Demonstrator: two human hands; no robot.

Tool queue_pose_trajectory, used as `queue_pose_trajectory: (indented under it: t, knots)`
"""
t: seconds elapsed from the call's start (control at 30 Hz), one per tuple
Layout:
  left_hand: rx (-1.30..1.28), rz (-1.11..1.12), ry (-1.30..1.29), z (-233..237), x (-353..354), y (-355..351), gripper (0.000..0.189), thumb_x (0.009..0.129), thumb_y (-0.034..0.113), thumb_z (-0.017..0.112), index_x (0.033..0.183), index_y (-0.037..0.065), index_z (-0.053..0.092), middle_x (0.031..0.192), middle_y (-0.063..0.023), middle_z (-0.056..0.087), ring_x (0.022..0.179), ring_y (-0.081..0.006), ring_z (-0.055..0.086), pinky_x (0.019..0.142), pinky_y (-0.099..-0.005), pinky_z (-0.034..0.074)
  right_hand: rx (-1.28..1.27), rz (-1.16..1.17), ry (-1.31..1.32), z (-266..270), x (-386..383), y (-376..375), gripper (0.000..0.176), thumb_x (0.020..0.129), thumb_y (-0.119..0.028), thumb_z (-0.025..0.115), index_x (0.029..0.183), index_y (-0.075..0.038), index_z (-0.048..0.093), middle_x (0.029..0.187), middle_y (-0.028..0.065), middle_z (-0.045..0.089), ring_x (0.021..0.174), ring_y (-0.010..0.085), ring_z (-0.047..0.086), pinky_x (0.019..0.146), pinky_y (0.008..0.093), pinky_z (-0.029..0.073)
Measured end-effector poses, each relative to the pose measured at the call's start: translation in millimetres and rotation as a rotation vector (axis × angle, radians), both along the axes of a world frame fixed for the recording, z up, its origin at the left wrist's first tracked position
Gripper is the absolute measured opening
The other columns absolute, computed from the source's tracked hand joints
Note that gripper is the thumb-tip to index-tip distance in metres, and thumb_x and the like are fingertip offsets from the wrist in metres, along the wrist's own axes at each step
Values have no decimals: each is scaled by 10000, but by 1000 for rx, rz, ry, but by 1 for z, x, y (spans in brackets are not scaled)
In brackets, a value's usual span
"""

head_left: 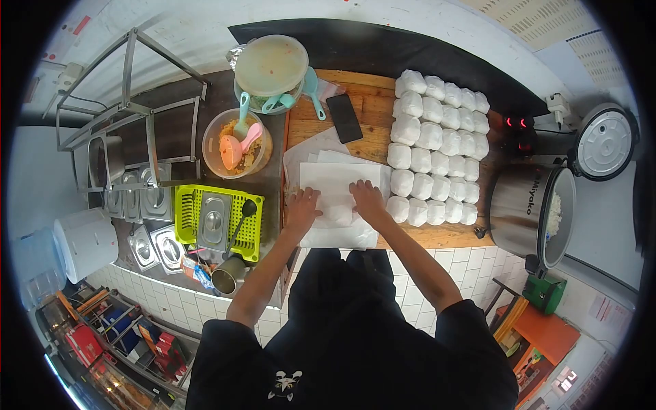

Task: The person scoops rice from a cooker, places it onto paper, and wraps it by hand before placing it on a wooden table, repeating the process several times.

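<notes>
A white paper sheet point(339, 176) lies on a stack of similar paper point(338, 238) in front of me, with a low pale mound point(337, 215) showing near its lower middle. My left hand point(303, 208) is at the sheet's left side, fingers curled over the edge and thumb turned inward. At the right side, my right hand point(367, 200) holds the opposite edge with bent fingers. What lies inside the mound is hidden. Several white wrapped parcels point(430, 135) stand in close rows to the right of the paper.
A black phone point(344, 117) lies beyond the paper. To the left are a tub of orange-brown food point(237, 144) with spoons, a lidded container point(271, 65) and a green rack point(183, 217). A large rice cooker point(516, 205) with rice stands at the right.
</notes>
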State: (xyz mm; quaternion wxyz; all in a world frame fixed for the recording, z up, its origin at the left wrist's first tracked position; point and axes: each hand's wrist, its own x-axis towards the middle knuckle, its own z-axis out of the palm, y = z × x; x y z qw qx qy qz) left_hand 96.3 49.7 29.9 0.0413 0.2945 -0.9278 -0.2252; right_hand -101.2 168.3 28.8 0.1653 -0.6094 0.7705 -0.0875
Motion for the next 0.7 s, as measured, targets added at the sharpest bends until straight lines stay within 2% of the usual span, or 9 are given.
queue_pose_trajectory:
  t: [0.03, 0.07, 0.17, 0.27, 0.37, 0.43, 0.53, 0.57, 0.7]
  knots:
    - [-71, 26, 25, 4, -2, 2, 273, 708, 224, 780, 865, 78, 610, 872, -70, 627, 973, -264, 603, 777, -411, 465, -109, -16, 41, 4, 1, 0, 223, 692, -178, 772, 823, -86, 616, 814, 86, 601, 835, 297, 621, 762, 424, 504]
    - [-143, 50, 50, 6, -2, 4, 271, 707, 231, 779, 855, 86, 603, 882, -65, 623, 994, -258, 595, 786, -416, 461, -67, 17, -38, 2, 0, 3, 201, 707, -164, 758, 822, -83, 615, 824, 84, 593, 843, 293, 615, 758, 423, 506]
    - [63, -54, -134, -12, 3, 10, 200, 736, 176, 738, 864, 83, 616, 870, -65, 624, 946, -265, 610, 789, -405, 463, 11, 86, -210, -14, -7, 15, 145, 744, -126, 718, 833, -74, 616, 850, 76, 581, 870, 282, 601, 742, 418, 515]
    - [205, 11, -16, -23, 12, 18, 119, 783, 118, 667, 887, 72, 630, 882, -74, 631, 894, -265, 618, 790, -397, 462, -29, 77, -253, -26, 0, 32, 123, 769, -96, 681, 877, -68, 630, 874, 73, 583, 892, 275, 599, 726, 407, 524]
    - [110, -102, 158, -32, 30, 29, 154, 822, 95, 609, 962, 56, 659, 966, -87, 664, 920, -257, 636, 808, -397, 468, -114, 83, -239, -29, 8, 48, 154, 789, -84, 660, 940, -57, 643, 914, 81, 580, 909, 276, 601, 729, 394, 532]
    - [25, -137, 173, -23, 40, 37, 214, 820, 100, 604, 1020, 53, 662, 1045, -88, 673, 1006, -237, 636, 849, -395, 470, -141, 120, -192, -20, 11, 54, 199, 801, -95, 662, 994, -46, 643, 954, 95, 584, 924, 282, 605, 747, 388, 538]
    - [-76, -158, 141, -1, 45, 49, 295, 816, 101, 597, 1101, 51, 655, 1132, -81, 673, 1116, -213, 618, 913, -397, 462, -138, 151, -390, 13, 2, 63, 204, 859, -107, 594, 1044, -29, 633, 1092, 120, 600, 1041, 278, 580, 868, 375, 528]
    - [-105, -156, 118, 5, 46, 53, 322, 814, 101, 595, 1127, 51, 650, 1156, -77, 671, 1148, -205, 610, 935, -398, 457, -156, 197, -381, 13, -2, 64, 199, 867, -107, 589, 1045, -29, 629, 1108, 120, 601, 1043, 280, 578, 889, 374, 519]
    - [-114, -194, 143, -18, 53, 53, 308, 826, 122, 609, 1123, 51, 644, 1147, -70, 673, 1164, -204, 602, 955, -410, 447, -177, 369, -312, -8, -14, 66, 172, 879, -110, 587, 1029, -32, 622, 1123, 112, 612, 1061, 285, 572, 936, 379, 487]
